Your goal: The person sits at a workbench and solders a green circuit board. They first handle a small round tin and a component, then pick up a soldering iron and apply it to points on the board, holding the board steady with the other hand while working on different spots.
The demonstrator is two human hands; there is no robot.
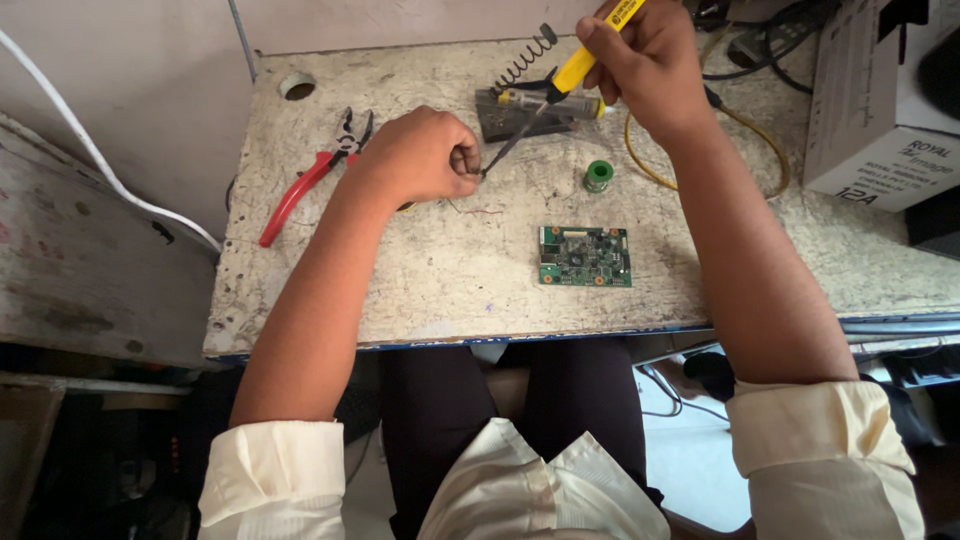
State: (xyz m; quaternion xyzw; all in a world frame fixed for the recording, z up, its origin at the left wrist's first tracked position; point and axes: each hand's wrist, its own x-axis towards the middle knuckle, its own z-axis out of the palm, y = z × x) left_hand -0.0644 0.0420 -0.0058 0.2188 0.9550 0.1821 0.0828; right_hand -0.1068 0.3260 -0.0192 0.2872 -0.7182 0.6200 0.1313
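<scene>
Yellow-handled soldering iron (578,68) in the right hand (645,62), grasped like a pen, its dark shaft slanting down and left so the tip meets the curled fingers of the left hand (425,155) — that diagonal, upper right to lower left, is the axis that matters. The left hand is clenched into a fist on the table (420,290), pinching something at the thumb that is too small to make out; a thin reddish wire (480,211) trails out just beside it. Behind the tip stands a dark iron stand (520,105) with a coiled spring. A green solder spool (598,175) sits near, a green circuit board (585,256) lies well apart toward the table's front edge, and red-handled pliers (310,178) rest left of the fist — partly hidden by the wrist.
</scene>
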